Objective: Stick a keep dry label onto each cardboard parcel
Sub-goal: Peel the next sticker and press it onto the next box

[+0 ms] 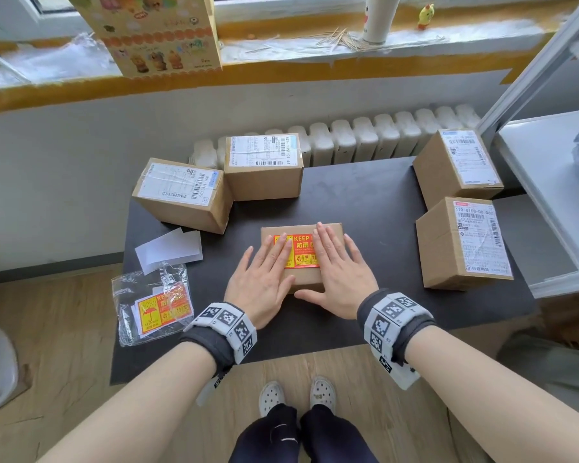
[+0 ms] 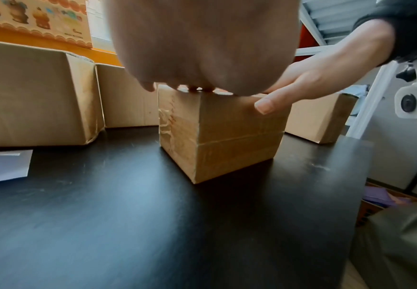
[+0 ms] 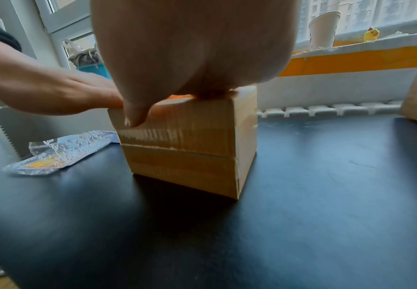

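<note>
Two flat hands, left hand point(image 1: 263, 283), right hand point(image 1: 340, 276), fingers straight, pressing label point(image 1: 302, 253) onto parcel point(image 1: 306, 279)

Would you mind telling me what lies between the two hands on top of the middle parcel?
In the head view, the keep dry label shows between the left hand and right hand, stuck on the parcel.

Centre parcel point(image 1: 315, 279): brown corrugated cardboard, matt, with glossy clear tape along its side seam.
Keep dry label point(image 1: 302, 252): smooth printed sticker — red and yellow, slight sheen.
Table point(image 1: 375, 208): black top, smooth, faintly scuffed, softly reflective.
Label bag point(image 1: 149, 307): thin clear plastic — crinkled, shiny.
Backing sheets point(image 1: 169, 249): plain white paper.
Other parcels point(image 1: 183, 195): matt cardboard with white paper shipping labels.
</note>
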Demonstrator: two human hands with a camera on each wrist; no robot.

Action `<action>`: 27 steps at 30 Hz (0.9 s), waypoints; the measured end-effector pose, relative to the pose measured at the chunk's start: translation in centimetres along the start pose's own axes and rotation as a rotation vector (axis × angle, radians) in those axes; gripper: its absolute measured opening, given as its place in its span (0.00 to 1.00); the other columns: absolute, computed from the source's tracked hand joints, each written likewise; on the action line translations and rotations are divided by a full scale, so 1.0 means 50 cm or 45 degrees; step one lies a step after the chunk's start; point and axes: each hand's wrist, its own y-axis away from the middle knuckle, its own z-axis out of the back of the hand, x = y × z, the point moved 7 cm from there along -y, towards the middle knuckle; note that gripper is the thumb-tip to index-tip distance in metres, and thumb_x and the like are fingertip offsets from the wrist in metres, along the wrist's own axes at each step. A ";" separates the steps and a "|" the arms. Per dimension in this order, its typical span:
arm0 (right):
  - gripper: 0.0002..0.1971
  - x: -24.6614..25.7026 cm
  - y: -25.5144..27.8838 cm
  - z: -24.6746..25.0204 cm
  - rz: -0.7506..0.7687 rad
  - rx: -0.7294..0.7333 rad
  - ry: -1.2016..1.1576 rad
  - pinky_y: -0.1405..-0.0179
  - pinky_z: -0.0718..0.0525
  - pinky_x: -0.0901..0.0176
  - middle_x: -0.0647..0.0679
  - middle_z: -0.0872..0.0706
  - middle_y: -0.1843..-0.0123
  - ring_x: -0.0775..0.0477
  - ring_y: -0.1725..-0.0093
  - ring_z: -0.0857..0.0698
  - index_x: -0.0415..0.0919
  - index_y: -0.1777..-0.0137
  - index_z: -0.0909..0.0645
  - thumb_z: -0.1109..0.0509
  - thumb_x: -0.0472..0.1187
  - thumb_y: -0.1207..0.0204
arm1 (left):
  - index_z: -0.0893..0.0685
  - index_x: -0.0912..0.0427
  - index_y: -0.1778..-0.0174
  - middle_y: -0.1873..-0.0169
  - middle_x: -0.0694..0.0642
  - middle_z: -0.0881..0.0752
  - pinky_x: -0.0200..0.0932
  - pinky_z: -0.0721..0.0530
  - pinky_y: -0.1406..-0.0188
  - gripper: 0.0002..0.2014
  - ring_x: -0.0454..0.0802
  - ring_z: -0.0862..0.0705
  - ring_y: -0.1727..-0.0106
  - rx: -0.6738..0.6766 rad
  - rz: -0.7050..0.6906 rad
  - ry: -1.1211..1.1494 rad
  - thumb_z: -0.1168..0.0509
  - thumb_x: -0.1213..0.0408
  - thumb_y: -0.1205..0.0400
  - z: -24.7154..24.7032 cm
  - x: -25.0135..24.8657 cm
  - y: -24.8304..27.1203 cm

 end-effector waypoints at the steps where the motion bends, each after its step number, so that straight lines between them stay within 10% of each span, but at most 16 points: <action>1: 0.55 -0.001 0.001 -0.004 0.002 0.008 -0.007 0.19 0.68 0.50 0.46 0.71 0.16 0.50 0.18 0.70 0.40 0.19 0.72 0.46 0.74 0.29 | 0.70 0.50 0.21 0.21 0.44 0.68 0.50 0.60 0.18 0.33 0.44 0.67 0.18 0.008 0.005 0.003 0.76 0.43 0.22 -0.005 -0.001 0.001; 8: 0.54 0.013 -0.001 0.000 0.058 -0.015 0.014 0.19 0.68 0.52 0.45 0.71 0.17 0.49 0.18 0.69 0.38 0.19 0.71 0.44 0.71 0.27 | 0.68 0.55 0.20 0.20 0.49 0.68 0.46 0.63 0.18 0.35 0.45 0.66 0.18 0.006 0.015 -0.020 0.75 0.43 0.22 -0.003 -0.002 0.001; 12: 0.52 0.042 0.009 -0.012 0.152 -0.034 0.034 0.18 0.66 0.52 0.44 0.64 0.15 0.49 0.18 0.67 0.38 0.18 0.65 0.43 0.69 0.27 | 0.54 0.61 0.18 0.17 0.55 0.51 0.47 0.54 0.20 0.35 0.50 0.52 0.17 -0.060 -0.040 -0.025 0.63 0.44 0.18 -0.004 -0.021 0.017; 17: 0.54 0.047 0.005 -0.019 0.131 -0.002 -0.017 0.17 0.65 0.52 0.45 0.69 0.16 0.48 0.17 0.68 0.39 0.21 0.73 0.41 0.69 0.27 | 0.69 0.57 0.20 0.21 0.50 0.70 0.45 0.65 0.18 0.35 0.45 0.68 0.18 -0.032 -0.024 0.018 0.75 0.45 0.23 -0.005 -0.023 0.024; 27: 0.55 0.058 -0.004 -0.026 0.147 -0.002 0.027 0.17 0.62 0.50 0.45 0.68 0.16 0.48 0.17 0.67 0.40 0.20 0.72 0.37 0.67 0.28 | 0.70 0.56 0.21 0.21 0.49 0.71 0.43 0.67 0.19 0.33 0.43 0.69 0.19 -0.036 0.038 0.051 0.75 0.47 0.23 -0.014 -0.014 0.016</action>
